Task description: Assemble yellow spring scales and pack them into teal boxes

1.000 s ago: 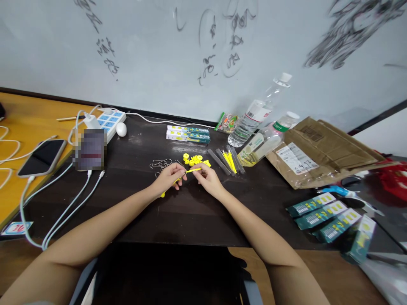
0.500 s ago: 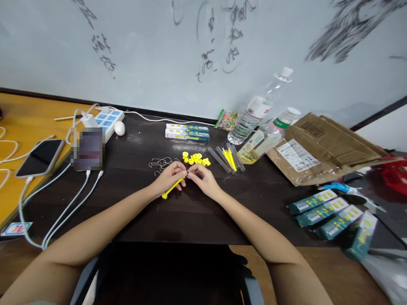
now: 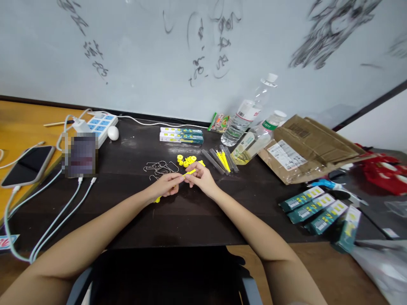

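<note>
Over the dark table, my left hand (image 3: 168, 184) is closed around a thin yellow plastic rod (image 3: 190, 172), whose knobbed end shows below the wrist. My right hand (image 3: 202, 179) pinches the rod's other end, close to the left fingertips. The fingers hide its middle. Just beyond the hands lies a small heap of yellow plastic pieces (image 3: 187, 160). Several bent metal hooks (image 3: 161, 166) are spread beside the left hand. Farther right are clear plastic tubes (image 3: 213, 161) and yellow rods (image 3: 223, 160).
Two slim boxes (image 3: 181, 135) lie at the back. A water bottle (image 3: 240, 123), a second bottle (image 3: 257, 142) and a brown parcel (image 3: 295, 148) stand or lean to the right. Several green boxes (image 3: 311, 209) lie at the right edge. Left are a power strip (image 3: 102, 126), phone (image 3: 28, 166) and cables.
The rod's visible upper part now points right between my hands, and its lower part is mostly covered by my left hand. The view has shifted slightly to the right.
</note>
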`<move>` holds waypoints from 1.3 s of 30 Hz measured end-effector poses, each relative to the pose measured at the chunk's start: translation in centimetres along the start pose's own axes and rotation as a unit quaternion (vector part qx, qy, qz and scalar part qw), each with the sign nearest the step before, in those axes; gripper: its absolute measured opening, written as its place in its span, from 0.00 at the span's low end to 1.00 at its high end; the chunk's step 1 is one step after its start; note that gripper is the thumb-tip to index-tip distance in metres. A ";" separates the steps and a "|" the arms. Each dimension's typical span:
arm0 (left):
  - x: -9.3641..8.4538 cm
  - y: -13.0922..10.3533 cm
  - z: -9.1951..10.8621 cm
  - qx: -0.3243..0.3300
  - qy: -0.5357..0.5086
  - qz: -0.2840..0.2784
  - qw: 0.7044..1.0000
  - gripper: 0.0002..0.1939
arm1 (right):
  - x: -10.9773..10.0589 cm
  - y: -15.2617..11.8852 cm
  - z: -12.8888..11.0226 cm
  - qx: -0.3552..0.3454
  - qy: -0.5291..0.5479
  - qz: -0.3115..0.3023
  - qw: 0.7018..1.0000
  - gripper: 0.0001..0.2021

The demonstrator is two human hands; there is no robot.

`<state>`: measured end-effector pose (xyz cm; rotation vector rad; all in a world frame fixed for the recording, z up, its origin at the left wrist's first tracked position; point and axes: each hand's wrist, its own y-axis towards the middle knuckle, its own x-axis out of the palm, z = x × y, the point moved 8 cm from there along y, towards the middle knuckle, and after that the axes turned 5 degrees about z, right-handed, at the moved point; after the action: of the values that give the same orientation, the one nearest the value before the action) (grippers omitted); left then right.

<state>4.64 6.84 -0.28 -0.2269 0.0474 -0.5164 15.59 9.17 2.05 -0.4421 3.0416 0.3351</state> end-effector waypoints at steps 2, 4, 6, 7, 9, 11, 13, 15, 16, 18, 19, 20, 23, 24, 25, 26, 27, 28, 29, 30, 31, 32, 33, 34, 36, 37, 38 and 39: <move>0.0 0.1 -0.1 0.008 -0.017 0.003 1.000 0.18 | -0.7 0.2 -0.2 -0.018 -0.037 0.004 0.999 0.16; 0.0 0.2 -0.1 0.014 -0.039 0.013 0.999 0.17 | -2.6 0.5 -1.0 -0.059 -0.130 0.051 0.988 0.13; -0.1 0.3 -0.1 0.020 -0.054 0.025 0.998 0.15 | -5.1 0.6 -2.3 -0.118 -0.294 0.132 0.939 0.09; -0.2 0.3 -0.1 0.022 -0.057 0.032 0.998 0.14 | -6.2 0.6 -2.9 -0.138 -0.384 0.166 0.898 0.07; -0.3 0.4 0.0 0.023 -0.060 0.040 0.997 0.13 | -8.2 0.8 -3.3 -0.133 -0.523 0.212 0.814 0.06; -0.3 0.4 0.0 0.017 -0.058 0.044 0.997 0.12 | -9.4 1.3 -2.7 -0.091 -0.618 0.208 0.753 0.08; -0.4 0.3 0.0 0.009 -0.051 0.048 0.998 0.10 | -10.2 1.6 -1.6 -0.041 -0.679 0.187 0.708 0.09; -0.4 0.2 0.1 0.001 -0.041 0.052 0.998 0.09 | -10.5 1.7 -0.7 -0.004 -0.709 0.167 0.685 0.10; -0.4 0.2 0.1 -0.002 -0.038 0.052 0.998 0.09 | -10.7 1.8 -0.5 0.005 -0.712 0.161 0.683 0.10; -0.3 0.2 0.1 -0.005 -0.035 0.051 0.998 0.08 | -11.1 1.8 -0.5 0.007 -0.688 0.174 0.704 0.08; -0.3 0.2 0.0 -0.004 -0.035 0.050 0.998 0.08 | -11.3 1.9 -0.7 0.001 -0.656 0.193 0.729 0.07; -0.3 0.2 0.0 -0.002 -0.033 0.047 0.998 0.08 | -11.6 1.8 -1.0 -0.008 -0.605 0.217 0.766 0.07; -0.1 0.3 -0.3 0.008 -0.025 0.032 0.999 0.09 | -11.5 1.9 -1.4 -0.044 -0.325 0.256 0.909 0.10; 0.0 0.4 -0.4 0.011 -0.022 0.026 0.999 0.09 | -10.9 1.9 -1.2 -0.049 -0.210 0.246 0.945 0.12; 0.0 0.4 -0.5 0.013 -0.021 0.023 0.999 0.09 | -10.1 2.0 -0.8 -0.044 -0.105 0.228 0.967 0.13; 0.0 0.4 -0.5 0.015 -0.022 0.022 0.999 0.10 | -9.1 2.1 -0.4 -0.031 -0.026 0.208 0.977 0.14; -0.1 0.5 -0.5 0.018 -0.023 0.024 0.999 0.10 | -8.3 2.0 -0.2 -0.019 0.029 0.197 0.980 0.15; -0.2 0.5 -0.5 0.020 -0.025 0.027 0.999 0.10 | -7.4 2.0 0.1 -0.007 0.067 0.185 0.980 0.15; -0.3 0.5 -0.4 0.023 -0.026 0.031 0.999 0.10 | -6.8 1.9 0.3 0.005 0.093 0.180 0.979 0.16; -0.4 0.5 -0.4 0.025 -0.027 0.034 0.999 0.11 | -6.4 1.7 0.4 0.013 0.109 0.182 0.977 0.16; -0.4 0.5 -0.3 0.026 -0.026 0.037 0.999 0.11 | -6.3 1.6 0.4 0.019 0.120 0.188 0.975 0.16; -0.4 0.5 -0.2 0.026 -0.025 0.039 0.999 0.11 | -6.3 1.5 0.4 0.022 0.130 0.196 0.972 0.16; -0.4 0.5 -0.2 0.025 -0.024 0.040 0.999 0.11 | -6.4 1.5 0.4 0.022 0.138 0.205 0.969 0.16; -0.4 0.5 -0.1 0.025 -0.023 0.042 0.999 0.11 | -6.6 1.4 0.3 0.020 0.146 0.211 0.966 0.16; -0.4 0.4 -0.1 0.024 -0.023 0.045 0.998 0.11 | -6.7 1.4 0.2 0.019 0.159 0.212 0.964 0.15; -0.4 0.4 0.0 0.024 -0.022 0.045 0.998 0.11 | -6.6 1.4 0.1 0.020 0.162 0.209 0.964 0.15; -0.3 0.4 0.0 0.025 -0.022 0.044 0.998 0.12 | -6.4 1.4 0.1 0.022 0.163 0.201 0.966 0.15; -0.3 0.4 -0.1 0.026 -0.022 0.042 0.999 0.12 | -6.0 1.3 0.1 0.027 0.161 0.191 0.968 0.15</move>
<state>4.60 7.32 -0.45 -0.1848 0.0013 -0.4285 20.97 12.10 2.67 0.1136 3.4358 0.2094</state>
